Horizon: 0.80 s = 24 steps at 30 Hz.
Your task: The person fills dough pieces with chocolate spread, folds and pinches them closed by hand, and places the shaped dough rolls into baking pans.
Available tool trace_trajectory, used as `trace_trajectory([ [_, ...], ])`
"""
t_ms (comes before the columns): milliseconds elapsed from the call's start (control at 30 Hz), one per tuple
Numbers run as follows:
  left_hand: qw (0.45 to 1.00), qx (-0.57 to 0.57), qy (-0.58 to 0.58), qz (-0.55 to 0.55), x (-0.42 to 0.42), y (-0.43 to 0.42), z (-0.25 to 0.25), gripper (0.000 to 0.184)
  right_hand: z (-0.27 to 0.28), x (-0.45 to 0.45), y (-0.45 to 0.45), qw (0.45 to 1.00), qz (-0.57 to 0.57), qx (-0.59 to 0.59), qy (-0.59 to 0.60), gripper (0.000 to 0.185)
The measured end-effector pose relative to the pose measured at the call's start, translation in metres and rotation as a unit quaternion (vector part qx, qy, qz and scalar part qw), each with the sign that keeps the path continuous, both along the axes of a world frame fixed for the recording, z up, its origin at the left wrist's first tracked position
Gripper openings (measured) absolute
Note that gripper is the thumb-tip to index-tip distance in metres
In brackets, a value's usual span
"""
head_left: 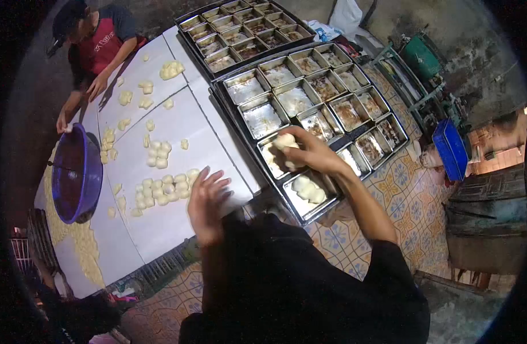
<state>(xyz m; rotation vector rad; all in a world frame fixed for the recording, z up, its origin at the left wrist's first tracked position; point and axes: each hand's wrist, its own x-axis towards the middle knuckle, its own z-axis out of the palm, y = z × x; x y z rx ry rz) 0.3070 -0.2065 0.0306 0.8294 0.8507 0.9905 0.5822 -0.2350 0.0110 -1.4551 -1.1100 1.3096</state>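
My right hand (pixel 309 150) is closed around pale dough balls (pixel 285 143) over a metal tin near the front of the rack of tins (pixel 298 98). In the tin just below it lie several dough pieces (pixel 309 190), pressed side by side. My left hand (pixel 207 200) is held above the white table (pixel 212 153) with its fingers apart and nothing in them. Just left of it are rows of small round dough balls (pixel 165 190), and a smaller group of balls (pixel 158 155) sits farther back.
A second rack of tins (pixel 249 31) stands behind the first. At the far left a co-worker (pixel 97 46) reaches toward a purple basin (pixel 77 172). Loose dough lumps (pixel 172 70) are scattered over the table. A blue crate (pixel 450 150) is at the right.
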Motion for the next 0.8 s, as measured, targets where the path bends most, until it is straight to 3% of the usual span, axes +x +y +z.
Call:
trace_trajectory([
  [67, 0.995, 0.019, 0.062, 0.071, -0.032, 0.010, -0.021, 0.042, -0.004, -0.004, 0.015, 0.994, 0.070, -0.080, -0.014, 0.051],
  [133, 0.986, 0.018, 0.106, 0.124, -0.062, 0.020, -0.046, 0.039, -0.015, -0.010, 0.016, 0.944, 0.099, 0.034, -0.311, 0.061],
  [167, 0.986, 0.006, 0.089, 0.144, -0.078, 0.023, -0.052, 0.036, -0.016, -0.017, 0.013, 0.894, 0.102, 0.082, -0.429, 0.063],
  [200, 0.982, -0.003, 0.104, 0.160, -0.091, 0.025, -0.061, 0.035, -0.023, -0.017, 0.011, 0.882, 0.090, 0.104, -0.452, 0.063],
  [233, 0.977, -0.011, 0.119, 0.174, -0.103, 0.029, -0.071, 0.034, 0.001, -0.027, 0.011, 0.896, 0.071, 0.009, -0.439, 0.064],
  [300, 0.977, -0.031, 0.127, 0.169, -0.126, 0.039, -0.092, 0.033, -0.014, -0.026, 0.007, 0.887, 0.022, 0.087, -0.453, 0.065],
  [367, 0.979, -0.035, 0.120, 0.158, -0.141, 0.050, -0.109, 0.032, -0.006, -0.025, 0.006, 0.887, -0.005, 0.135, -0.441, 0.048],
  [433, 0.984, -0.025, 0.104, 0.144, -0.157, 0.056, -0.129, 0.031, 0.011, -0.028, 0.010, 0.921, -0.023, -0.027, -0.388, 0.035],
  [467, 0.990, 0.029, 0.073, 0.116, -0.167, 0.061, -0.147, 0.030, -0.003, -0.023, 0.009, 0.928, -0.046, 0.010, -0.368, 0.029],
  [667, 0.989, -0.007, 0.124, 0.083, -0.188, 0.091, -0.154, 0.029, 0.016, -0.060, 0.009, 0.866, -0.010, -0.002, -0.500, 0.042],
  [700, 0.988, -0.008, 0.136, 0.075, -0.192, 0.094, -0.151, 0.029, 0.005, -0.059, 0.004, 0.825, -0.026, 0.018, -0.565, 0.045],
  [800, 0.985, -0.008, 0.144, 0.099, -0.195, 0.102, -0.141, 0.028, 0.011, -0.071, 0.013, 0.867, -0.029, -0.066, -0.493, 0.048],
])
